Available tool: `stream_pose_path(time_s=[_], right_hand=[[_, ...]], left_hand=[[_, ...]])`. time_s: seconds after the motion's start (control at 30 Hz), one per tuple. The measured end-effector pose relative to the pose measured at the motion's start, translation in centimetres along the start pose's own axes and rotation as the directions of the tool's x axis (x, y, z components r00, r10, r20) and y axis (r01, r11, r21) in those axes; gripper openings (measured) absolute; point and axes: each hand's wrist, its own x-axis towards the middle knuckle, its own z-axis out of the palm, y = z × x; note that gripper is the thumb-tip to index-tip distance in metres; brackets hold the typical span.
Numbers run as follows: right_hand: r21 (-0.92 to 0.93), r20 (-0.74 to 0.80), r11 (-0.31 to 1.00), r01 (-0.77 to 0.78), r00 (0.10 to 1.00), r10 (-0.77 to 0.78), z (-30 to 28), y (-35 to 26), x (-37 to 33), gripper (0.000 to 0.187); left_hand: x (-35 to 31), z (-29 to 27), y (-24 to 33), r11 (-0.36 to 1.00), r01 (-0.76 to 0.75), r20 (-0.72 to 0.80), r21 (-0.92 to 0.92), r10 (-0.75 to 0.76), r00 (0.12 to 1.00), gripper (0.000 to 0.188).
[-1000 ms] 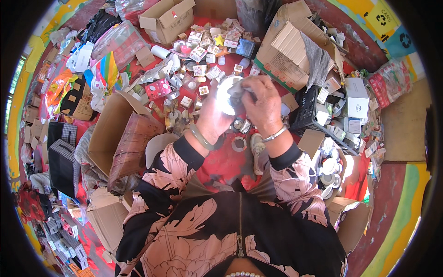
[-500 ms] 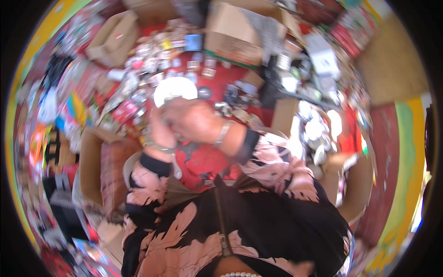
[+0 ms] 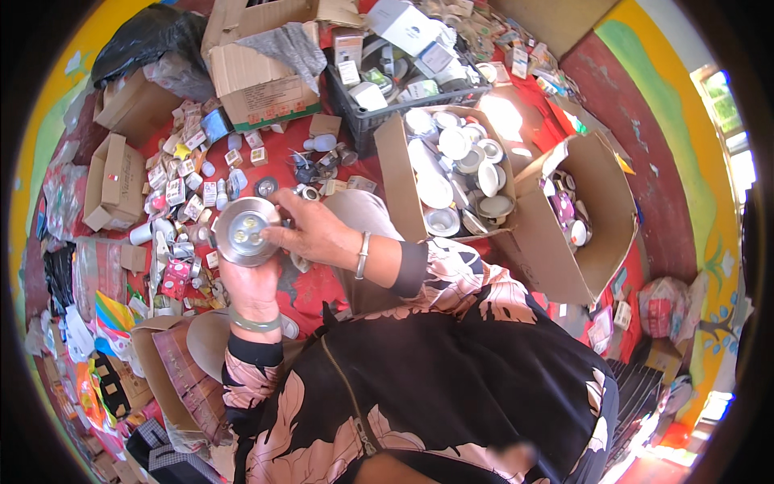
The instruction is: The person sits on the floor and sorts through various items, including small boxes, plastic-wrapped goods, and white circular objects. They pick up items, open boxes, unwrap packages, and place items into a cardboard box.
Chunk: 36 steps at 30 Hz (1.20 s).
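Note:
A round silver LED downlight (image 3: 235, 211) with several small lamps in its face is held up in front of me. My left hand (image 3: 248, 292) supports it from below, most of the fingers hidden behind the light. From the right, my right hand (image 3: 317, 231) grips its edge, with a fingertip over the face and other fingers near the rim. On the red floor just beyond lie a small dark round lamp (image 3: 266, 186) and a small silver-ringed lamp (image 3: 308, 193).
An open carton (image 3: 393, 173) of white round lights stands to the right, beside another open carton (image 3: 601, 242). Behind them is a black crate (image 3: 363, 121) of packaged items. Small boxes (image 3: 176, 192) and bulbs litter the floor at left. A large carton (image 3: 258, 93) stands at the back.
My view has swung to the right, bringing the carton of white lights closer to the middle. The downlight, glaring and blurred before, now shows its face clearly, with both hands on it.

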Motion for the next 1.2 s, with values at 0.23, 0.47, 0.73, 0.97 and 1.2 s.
stream_pose_path(time_s=[0.23,0.47,0.73,0.97,1.2], right_hand=[[0.723,0.099,0.612,-0.319,0.926,0.366,-8.2,-1.1,-5.2,0.031],[0.875,-0.100,0.413,-0.254,0.739,0.666,-16.6,3.5,-14.5,0.023],[0.554,-0.598,0.701,-0.449,0.371,0.711,-28.4,17.8,-24.6,0.018],[-0.013,-0.657,0.468,-0.883,0.360,0.662,-28.0,23.2,-24.2,0.030],[-0.470,-0.681,-0.024,-0.882,0.345,0.646,-26.7,16.7,-20.4,0.050]], left_hand=[[-1.3,6.6,-5.4,0.933,0.333,0.254,0.138,-0.358,0.898,0.046],[-2.2,8.3,-8.9,0.821,0.438,0.134,0.367,-0.512,0.848,0.055],[-1.0,2.6,-2.4,0.911,0.252,0.084,0.327,-0.294,0.952,0.042],[-2.5,-0.6,-1.3,0.935,0.237,-0.066,0.264,-0.228,0.971,0.036],[-3.8,-3.0,-0.8,0.948,0.227,-0.101,0.222,-0.209,0.973,0.033]])
